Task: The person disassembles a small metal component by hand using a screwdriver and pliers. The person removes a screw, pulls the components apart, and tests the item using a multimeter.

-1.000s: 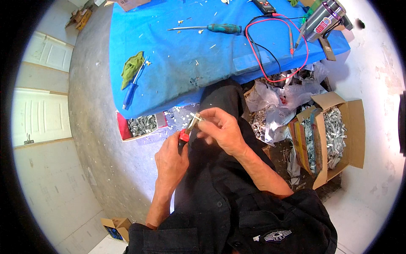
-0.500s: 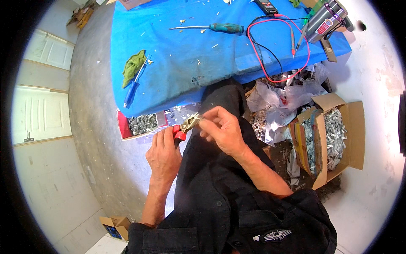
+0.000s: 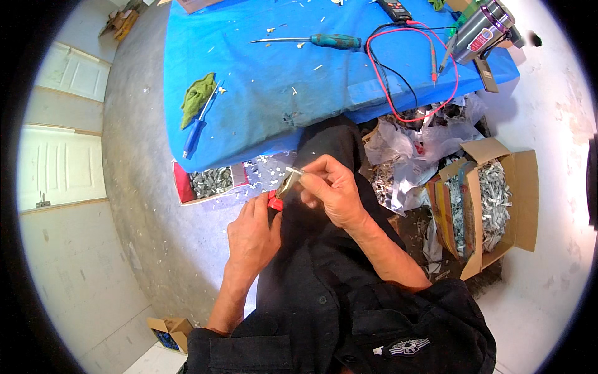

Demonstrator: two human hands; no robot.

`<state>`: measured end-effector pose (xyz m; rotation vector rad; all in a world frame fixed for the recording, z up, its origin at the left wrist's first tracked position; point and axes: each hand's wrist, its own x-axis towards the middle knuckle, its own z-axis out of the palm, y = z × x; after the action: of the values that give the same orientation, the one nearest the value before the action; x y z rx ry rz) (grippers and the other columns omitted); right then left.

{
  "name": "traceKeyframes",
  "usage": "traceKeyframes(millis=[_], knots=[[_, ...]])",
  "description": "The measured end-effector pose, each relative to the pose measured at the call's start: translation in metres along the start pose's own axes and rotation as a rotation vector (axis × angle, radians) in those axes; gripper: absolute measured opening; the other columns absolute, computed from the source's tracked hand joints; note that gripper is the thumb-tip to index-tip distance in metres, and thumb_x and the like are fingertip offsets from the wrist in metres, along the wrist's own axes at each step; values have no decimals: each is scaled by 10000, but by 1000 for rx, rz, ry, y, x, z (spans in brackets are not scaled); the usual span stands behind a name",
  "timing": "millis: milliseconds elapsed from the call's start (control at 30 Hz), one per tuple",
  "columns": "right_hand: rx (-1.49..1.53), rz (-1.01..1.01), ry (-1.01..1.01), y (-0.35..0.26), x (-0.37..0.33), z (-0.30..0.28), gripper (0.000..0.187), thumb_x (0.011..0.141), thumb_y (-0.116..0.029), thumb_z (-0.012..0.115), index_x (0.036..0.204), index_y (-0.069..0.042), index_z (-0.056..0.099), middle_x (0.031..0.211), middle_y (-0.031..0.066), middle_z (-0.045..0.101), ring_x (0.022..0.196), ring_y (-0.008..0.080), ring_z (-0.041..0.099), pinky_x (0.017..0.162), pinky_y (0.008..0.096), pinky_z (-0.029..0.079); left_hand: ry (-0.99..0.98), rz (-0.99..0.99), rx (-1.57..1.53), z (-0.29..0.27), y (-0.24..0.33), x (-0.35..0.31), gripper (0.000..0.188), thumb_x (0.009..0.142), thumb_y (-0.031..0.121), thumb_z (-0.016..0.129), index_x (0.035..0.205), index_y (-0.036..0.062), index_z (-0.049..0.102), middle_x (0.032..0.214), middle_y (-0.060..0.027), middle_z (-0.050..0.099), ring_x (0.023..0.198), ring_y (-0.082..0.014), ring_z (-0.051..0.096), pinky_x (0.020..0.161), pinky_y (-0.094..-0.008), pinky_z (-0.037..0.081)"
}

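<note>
My left hand (image 3: 254, 234) is wrapped round the red handles of a pair of pliers (image 3: 276, 202), whose metal jaws point up and to the right. My right hand (image 3: 336, 194) pinches a small whitish strip (image 3: 295, 170) between thumb and fingers. The strip's free end lies right at the plier jaws; whether the jaws grip it I cannot tell. Both hands are above my lap, just below the near edge of the blue-covered table (image 3: 261, 93).
On the table lie a blue-handled screwdriver (image 3: 194, 138), a green cloth (image 3: 198, 100), a teal-handled screwdriver (image 3: 336, 41), a multimeter (image 3: 394, 9) and a steel flask (image 3: 483, 34). Below are a box of grey pieces (image 3: 212, 182) and a cardboard box (image 3: 526, 199) of metallic strips.
My left hand and the pliers have shifted right, with the pliers turned more upright. My right hand stays nearly in place, the whitish strip still pinched.
</note>
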<state>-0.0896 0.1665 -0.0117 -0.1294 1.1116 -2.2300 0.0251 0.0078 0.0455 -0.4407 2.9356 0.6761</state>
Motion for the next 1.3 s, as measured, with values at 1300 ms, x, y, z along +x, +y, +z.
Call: traceKeyframes(millis=[1300], knots=[[-652, -189, -81, -11, -8, 15, 360, 1097, -320, 499, 864, -46, 515, 679, 62, 551, 611, 189, 568, 562, 347, 439, 5, -42, -307, 16, -43, -9, 170, 927, 81, 685, 1043, -14, 605, 886, -261, 664, 848, -486, 652, 734, -509, 511]])
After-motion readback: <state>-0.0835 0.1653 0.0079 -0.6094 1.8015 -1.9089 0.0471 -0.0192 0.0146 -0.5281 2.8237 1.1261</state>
